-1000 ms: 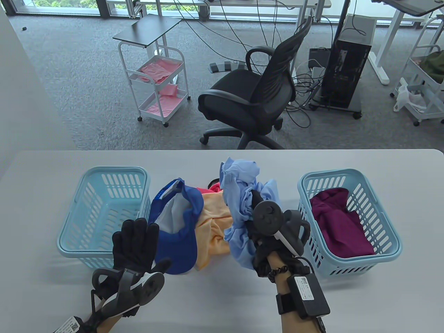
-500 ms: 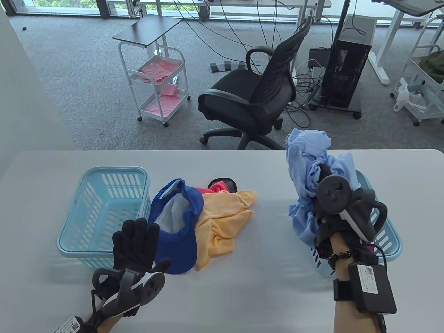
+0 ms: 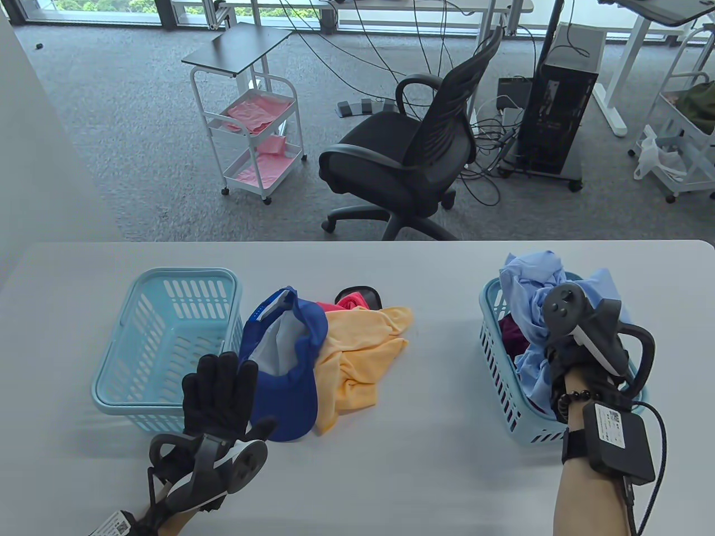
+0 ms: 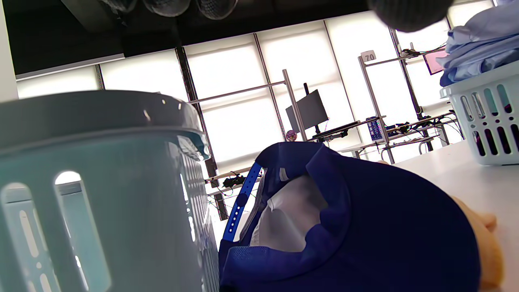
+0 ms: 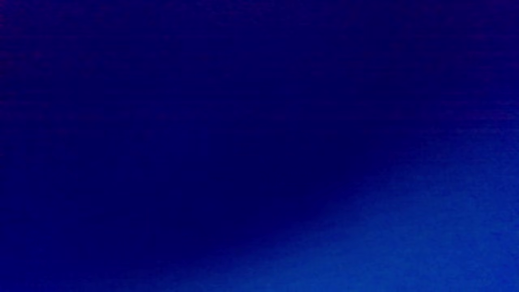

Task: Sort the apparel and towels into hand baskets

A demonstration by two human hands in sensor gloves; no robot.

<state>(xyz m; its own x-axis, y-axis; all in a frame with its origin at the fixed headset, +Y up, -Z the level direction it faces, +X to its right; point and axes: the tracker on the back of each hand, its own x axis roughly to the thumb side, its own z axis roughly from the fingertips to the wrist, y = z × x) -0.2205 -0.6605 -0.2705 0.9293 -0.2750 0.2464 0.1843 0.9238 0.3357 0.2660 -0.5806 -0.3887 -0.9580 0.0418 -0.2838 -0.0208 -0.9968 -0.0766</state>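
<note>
Your right hand [image 3: 564,363] is down in the right basket [image 3: 494,357] with the light blue shirt [image 3: 528,290]; I can't tell its grip. Your left hand [image 3: 218,391] lies spread. The puffy shirt may spill onto the worktop [image 3: 424,458].

Pale blue slotted baskets [image 3: 167,335] [image 3: 497,357] at left and right; light blue garment [image 3: 530,301] over maroon cloth [image 3: 511,332], right; royal blue cap [image 3: 290,385], white-lined, centre; orange garment [image 3: 363,357]; black-gloved hands [image 3: 220,396] [image 3: 564,368]; off-white surface [image 3: 424,480].
</note>
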